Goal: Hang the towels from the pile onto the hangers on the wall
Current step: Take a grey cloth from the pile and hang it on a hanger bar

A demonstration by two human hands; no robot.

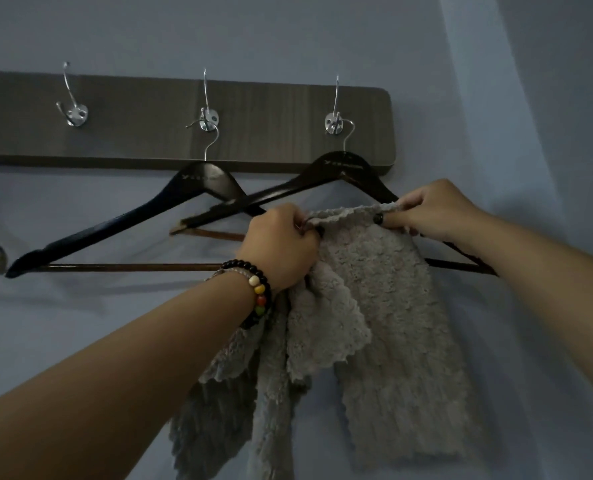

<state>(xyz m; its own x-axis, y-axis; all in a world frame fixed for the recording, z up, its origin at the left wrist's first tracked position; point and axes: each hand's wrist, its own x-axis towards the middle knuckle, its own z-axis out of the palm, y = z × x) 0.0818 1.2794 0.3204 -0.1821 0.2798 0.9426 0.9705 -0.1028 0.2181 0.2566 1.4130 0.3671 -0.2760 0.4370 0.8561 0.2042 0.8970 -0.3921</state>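
So the whole scene is set against a plain pale bluish wall (496,98), dimly lit, with a dark wood-grain board (271,112) mounted across it and three chrome hooks (74,114) fixed along the board. Two dark hangers are hung from the middle and right hooks: the left hanger (115,230) sits tilted, and the right hanger (343,168) is overlapped with it where their arms cross. A grey fluffy towel (392,323) is draped at the right hanger, its top edge held up near the hanger's right shoulder and the rest left hanging down against the wall. The left hand (281,247) is clenched on the towel's top left corner, with more cloth bunched under the palm; a beaded bracelet (258,292) is worn on that wrist. The right hand (433,209) is pinched on the top right edge. Whether the towel is actually passed over the lower bar can't be told, since that bit is covered by cloth and hands. Something pale is cut off at the far left edge and can't be made out, and the towel's bottom is cropped by the frame.
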